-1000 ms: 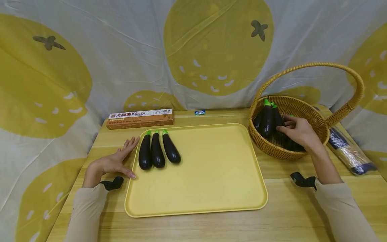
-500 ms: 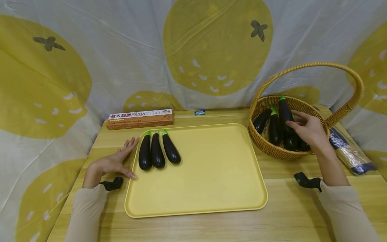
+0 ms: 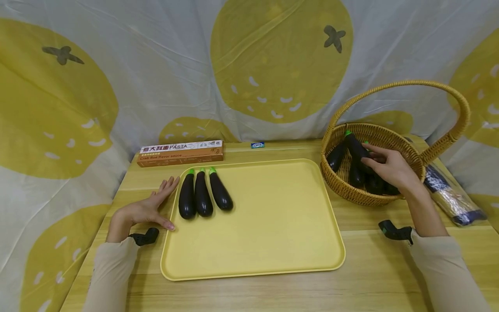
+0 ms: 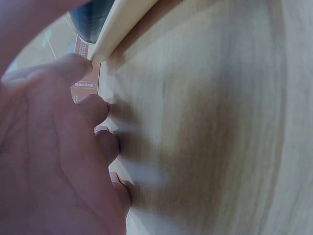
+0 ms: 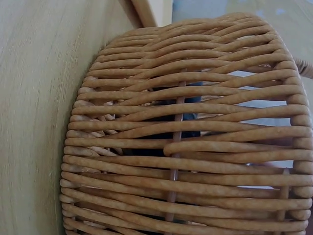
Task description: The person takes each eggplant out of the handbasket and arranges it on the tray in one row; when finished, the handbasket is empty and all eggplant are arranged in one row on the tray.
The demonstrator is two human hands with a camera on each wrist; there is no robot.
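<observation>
My right hand (image 3: 393, 169) is inside the wicker basket (image 3: 351, 196) and pinches a dark purple eggplant (image 3: 357, 150) between thumb and fingers. Its green stem end points up and to the left. Other eggplants (image 3: 336, 156) lie beneath and beside it, partly hidden. In the right wrist view the woven basket wall (image 5: 215, 161) hides the hand's grip. My left hand (image 3: 146, 211), fingers spread, rests at the left rim of the yellow tray (image 3: 265, 229). Three eggplants (image 3: 202, 197) lie side by side at the tray's upper left. The left wrist view shows the fingers (image 4: 93, 108) beside the tray edge.
A pasta box (image 3: 181, 154) stands behind the tray at left, and a small blue packet (image 3: 257, 145) lies at the back middle. The basket's tall handle (image 3: 405, 82) arches over it. Right of the basket lies a clear-wrapped package (image 3: 454, 195).
My right hand first reached among the eggplants, then drew one up. It now leans further left over the others. My left hand and the tray have not moved.
</observation>
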